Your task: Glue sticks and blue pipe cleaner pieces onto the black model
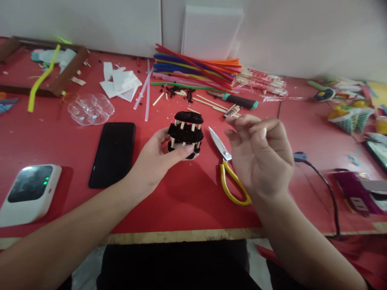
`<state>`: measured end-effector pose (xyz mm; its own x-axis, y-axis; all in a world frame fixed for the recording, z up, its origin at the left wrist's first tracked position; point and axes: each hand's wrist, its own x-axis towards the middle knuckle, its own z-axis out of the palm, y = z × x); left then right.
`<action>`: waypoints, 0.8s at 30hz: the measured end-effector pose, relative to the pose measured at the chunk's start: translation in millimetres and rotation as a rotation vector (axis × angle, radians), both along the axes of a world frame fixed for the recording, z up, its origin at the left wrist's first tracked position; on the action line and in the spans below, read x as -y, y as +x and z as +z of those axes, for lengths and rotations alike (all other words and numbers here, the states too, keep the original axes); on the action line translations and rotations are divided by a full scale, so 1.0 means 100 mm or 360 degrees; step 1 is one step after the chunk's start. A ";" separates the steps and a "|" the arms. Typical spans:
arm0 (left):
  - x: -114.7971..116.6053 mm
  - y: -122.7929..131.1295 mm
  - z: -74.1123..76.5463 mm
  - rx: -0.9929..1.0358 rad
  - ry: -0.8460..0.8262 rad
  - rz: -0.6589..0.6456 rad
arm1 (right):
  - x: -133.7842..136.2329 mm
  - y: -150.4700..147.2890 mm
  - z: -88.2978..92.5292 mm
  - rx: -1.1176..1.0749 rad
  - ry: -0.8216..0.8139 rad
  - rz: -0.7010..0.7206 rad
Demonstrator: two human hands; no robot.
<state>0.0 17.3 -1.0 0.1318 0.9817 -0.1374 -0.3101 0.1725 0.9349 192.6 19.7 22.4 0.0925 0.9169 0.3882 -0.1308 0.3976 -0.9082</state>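
My left hand (159, 155) is closed around a small layered model (186, 133) made of black fuzzy rings with short pale wooden sticks standing between them. My thumb presses on its lower front edge. To the right, my right hand (260, 155) is raised over the table, apart from the model. Its thumb meets the bent index finger in a pinch, and the other fingers curl loosely; anything between the tips is too small or hidden to make out. Yellow-handled scissors (225, 157) lie between the hands, partly behind my right hand.
A black phone (113, 155) and a white device (33, 193) lie left. Behind are a clear plastic palette (90, 108), white paper scraps (123, 82), colourful pipe cleaners (193, 70) and a black-and-teal cutter (240, 100). A cable (328, 185) and a purple object (359, 191) lie right.
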 end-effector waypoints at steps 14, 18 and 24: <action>-0.15 -0.10 0.15 0.0760 -0.0394 0.0286 | -0.01 0.06 -0.10 0.1617 -0.0107 0.0090; -0.13 -0.12 0.19 0.0895 -0.0456 0.0164 | 0.00 0.07 -0.08 0.1738 -0.0074 -0.0019; -0.11 -0.17 0.20 0.1022 -0.0537 -0.0242 | -0.04 0.09 -0.08 0.1662 -0.0078 0.0189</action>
<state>-17.4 27.8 19.4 0.4190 0.8643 -0.2783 -0.7279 0.5030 0.4660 201.3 23.6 14.8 -0.3580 0.9151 0.1854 0.6905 0.3931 -0.6071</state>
